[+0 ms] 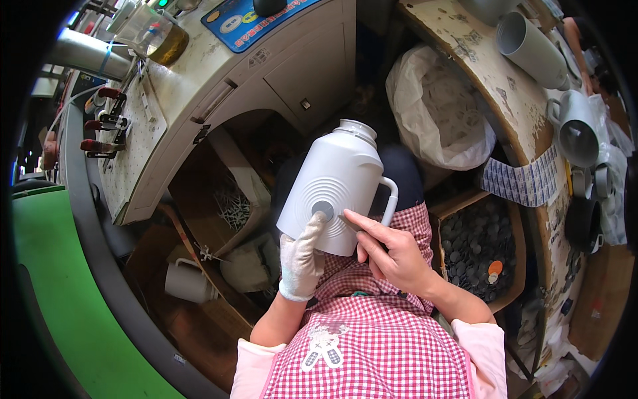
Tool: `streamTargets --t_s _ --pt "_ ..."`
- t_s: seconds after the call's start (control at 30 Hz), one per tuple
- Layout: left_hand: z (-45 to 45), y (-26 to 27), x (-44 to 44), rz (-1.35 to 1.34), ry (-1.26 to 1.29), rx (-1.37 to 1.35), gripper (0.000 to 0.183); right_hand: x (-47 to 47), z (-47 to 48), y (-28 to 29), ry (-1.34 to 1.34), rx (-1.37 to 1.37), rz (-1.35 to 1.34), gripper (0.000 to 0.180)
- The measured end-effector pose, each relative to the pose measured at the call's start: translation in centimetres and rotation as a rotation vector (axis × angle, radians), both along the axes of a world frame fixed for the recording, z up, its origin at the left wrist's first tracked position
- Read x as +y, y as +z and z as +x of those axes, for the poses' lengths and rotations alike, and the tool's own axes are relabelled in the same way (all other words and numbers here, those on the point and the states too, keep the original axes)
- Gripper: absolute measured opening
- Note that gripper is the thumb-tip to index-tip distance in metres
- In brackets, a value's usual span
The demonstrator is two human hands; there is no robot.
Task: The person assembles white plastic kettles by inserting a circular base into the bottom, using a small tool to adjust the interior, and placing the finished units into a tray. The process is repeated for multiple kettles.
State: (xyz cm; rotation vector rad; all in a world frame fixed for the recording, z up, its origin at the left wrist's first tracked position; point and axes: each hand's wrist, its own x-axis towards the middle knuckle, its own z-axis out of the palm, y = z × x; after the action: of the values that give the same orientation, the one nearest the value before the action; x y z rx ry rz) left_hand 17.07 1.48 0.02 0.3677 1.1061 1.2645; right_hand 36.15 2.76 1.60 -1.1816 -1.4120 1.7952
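Note:
A white plastic jug body (pixel 344 164) with a side handle and an open neck lies tilted over my lap. Concentric rings are moulded on its side, and a dark grey disc (pixel 322 209) sits at their centre. My left hand (pixel 304 257), in a white glove, holds the jug near its base, its thumb on the lower edge of the disc. Bare, my right hand (pixel 386 244) is at the jug's right side, index finger extended towards the rings just right of the disc. Whether the right fingers hold something small is hard to tell.
Right of my lap stands a carton of dark discs (pixel 478 244), with a white sack (pixel 438 109) beyond it. Grey jug bodies (pixel 531 50) lie on the right bench. At left are a worktop with toggle clamps (pixel 104 134) and a carton holding a white jug (pixel 187 282).

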Motion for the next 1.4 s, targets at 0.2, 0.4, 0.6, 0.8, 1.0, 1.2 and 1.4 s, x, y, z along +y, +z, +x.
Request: streamTargets --t_s 0.2,0.4,0.6,0.8,1.0,1.2,1.4 --pt "-0.5 -1.1 -1.1 0.056 -0.016 0.043 0.033 -1.0 -0.8 0.3 -0.006 -0.007 0.003 0.046" --pt "-0.2 -1.0 -1.8 0.104 0.018 0.121 0.029 -1.8 -1.4 -0.6 -0.034 -0.115 0.221 0.049" --pt "0.6 -2.7 -1.9 0.144 0.059 0.315 0.028 -2.7 -3.2 -2.7 -0.037 -0.444 0.615 0.059" --pt "0.5 -2.6 0.1 0.13 -0.008 0.492 0.029 -1.5 0.5 1.6 -0.305 -0.085 -0.029 0.039" --pt "0.1 0.9 -1.2 0.076 -0.149 0.214 0.029 -1.2 0.2 0.7 -0.046 -0.343 0.601 0.04" --pt "-0.2 0.1 -2.8 0.059 -0.144 0.003 0.041 -1.6 -0.3 0.1 0.05 -0.422 0.774 0.047" --pt "0.0 0.0 -3.0 0.039 -0.131 0.005 0.04 -1.6 -0.4 0.4 0.086 -0.523 0.789 0.045"
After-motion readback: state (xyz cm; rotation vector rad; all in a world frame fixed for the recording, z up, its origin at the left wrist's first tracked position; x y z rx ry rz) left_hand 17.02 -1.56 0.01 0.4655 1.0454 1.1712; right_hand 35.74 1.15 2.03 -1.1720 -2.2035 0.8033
